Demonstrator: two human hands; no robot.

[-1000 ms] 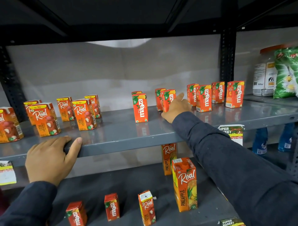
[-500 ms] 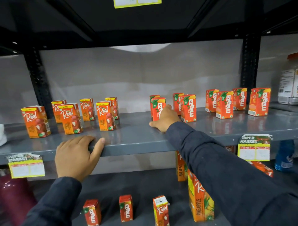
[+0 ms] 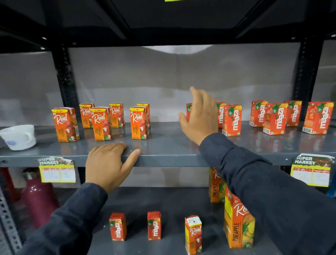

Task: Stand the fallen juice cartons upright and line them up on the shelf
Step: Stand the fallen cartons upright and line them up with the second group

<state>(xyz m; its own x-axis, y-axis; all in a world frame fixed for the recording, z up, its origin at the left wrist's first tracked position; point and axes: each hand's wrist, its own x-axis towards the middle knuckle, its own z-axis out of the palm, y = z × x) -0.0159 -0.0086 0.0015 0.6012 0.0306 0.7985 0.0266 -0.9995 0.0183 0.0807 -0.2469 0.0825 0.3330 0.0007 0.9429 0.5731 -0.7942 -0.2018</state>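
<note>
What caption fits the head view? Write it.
Right hand hovers before upright red Maaza cartons; left hand holds grey metal shelf.

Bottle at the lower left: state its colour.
The bottle is maroon with a silvery neck, seen in the head view.

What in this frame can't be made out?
All head view:
- Maaza carton behind the right hand: mostly covered by the hand. Contact is unclear because the hand is blurred.
- Pineapple cartons: partly covered by the right sleeve.
- Price tags: writing too small.
- Yellow label: cut off by the top edge.
- Shelf edge under the left hand holding it: covered by the hand.
</note>
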